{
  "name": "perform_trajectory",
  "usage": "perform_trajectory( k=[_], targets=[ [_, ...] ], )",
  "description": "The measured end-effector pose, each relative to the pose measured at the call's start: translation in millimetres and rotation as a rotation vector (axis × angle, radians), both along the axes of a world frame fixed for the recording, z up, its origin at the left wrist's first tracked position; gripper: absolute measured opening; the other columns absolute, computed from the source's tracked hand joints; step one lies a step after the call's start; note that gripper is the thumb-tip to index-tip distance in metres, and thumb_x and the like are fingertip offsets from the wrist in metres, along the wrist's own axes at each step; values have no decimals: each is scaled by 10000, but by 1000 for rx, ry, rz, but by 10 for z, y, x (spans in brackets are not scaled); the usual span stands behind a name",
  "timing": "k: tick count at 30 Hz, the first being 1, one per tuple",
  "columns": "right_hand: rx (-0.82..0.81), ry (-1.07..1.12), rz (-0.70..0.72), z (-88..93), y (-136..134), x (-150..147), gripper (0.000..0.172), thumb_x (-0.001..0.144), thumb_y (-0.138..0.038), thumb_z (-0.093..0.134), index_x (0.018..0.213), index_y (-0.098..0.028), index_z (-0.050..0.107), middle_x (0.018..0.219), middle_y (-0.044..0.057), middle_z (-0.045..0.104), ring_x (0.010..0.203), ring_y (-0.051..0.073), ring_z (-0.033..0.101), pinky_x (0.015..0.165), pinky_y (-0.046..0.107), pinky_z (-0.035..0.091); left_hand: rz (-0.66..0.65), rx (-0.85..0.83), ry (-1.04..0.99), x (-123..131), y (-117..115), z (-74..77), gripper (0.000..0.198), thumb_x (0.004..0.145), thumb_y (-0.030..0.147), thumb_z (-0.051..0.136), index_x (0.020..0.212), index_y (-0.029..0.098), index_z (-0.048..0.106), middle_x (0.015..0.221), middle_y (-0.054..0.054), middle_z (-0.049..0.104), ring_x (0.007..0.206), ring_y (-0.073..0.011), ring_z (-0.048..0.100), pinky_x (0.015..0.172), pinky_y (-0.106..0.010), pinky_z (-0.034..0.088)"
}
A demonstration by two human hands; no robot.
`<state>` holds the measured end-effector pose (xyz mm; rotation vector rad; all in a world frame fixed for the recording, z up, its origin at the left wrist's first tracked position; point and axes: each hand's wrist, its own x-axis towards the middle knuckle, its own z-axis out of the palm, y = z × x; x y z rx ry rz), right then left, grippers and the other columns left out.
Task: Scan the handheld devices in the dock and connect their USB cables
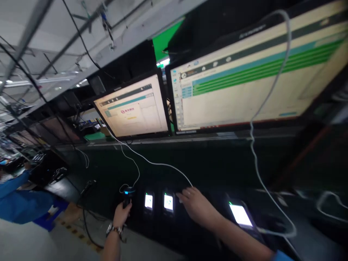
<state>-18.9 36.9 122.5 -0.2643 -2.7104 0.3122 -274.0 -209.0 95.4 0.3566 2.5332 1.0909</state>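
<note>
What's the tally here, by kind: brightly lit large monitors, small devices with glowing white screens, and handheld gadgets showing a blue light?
Brightly lit large monitors: 2
Small white-screened devices: 3
Blue-lit handheld gadget: 1
Total: 6

Long indoor workroom, pale overhead, dim low down.
Ceiling (63,29) light grey, crossed by metal beams (33,30) and slack dark cables (79,34); strip lights (16,83) glow far left, that end blurred. Lit monitors (152,105) row along a narrow shelf (193,139) above the dark surface (195,237); bright green panel (166,39) behind. Grey floor (27,241), yellow-and-black striped tape (73,231), blue stool (49,223) lower left.
</note>
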Motion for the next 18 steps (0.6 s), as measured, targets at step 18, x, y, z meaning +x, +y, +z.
perform_trajectory(
  k=[18],
  targets=[
    [-386, 238, -156, -46, 190, 374, 353, 966, -212, 344, 1203, -171, 602, 1151, 125, 586, 1084, 249, 542, 896, 425, 520, -50, 91, -248, -133, 69, -267, 450, 643, 556, 735, 788, 139, 650, 616, -15, 648, 627, -181, 640, 649, -312, 503]
  ],
)
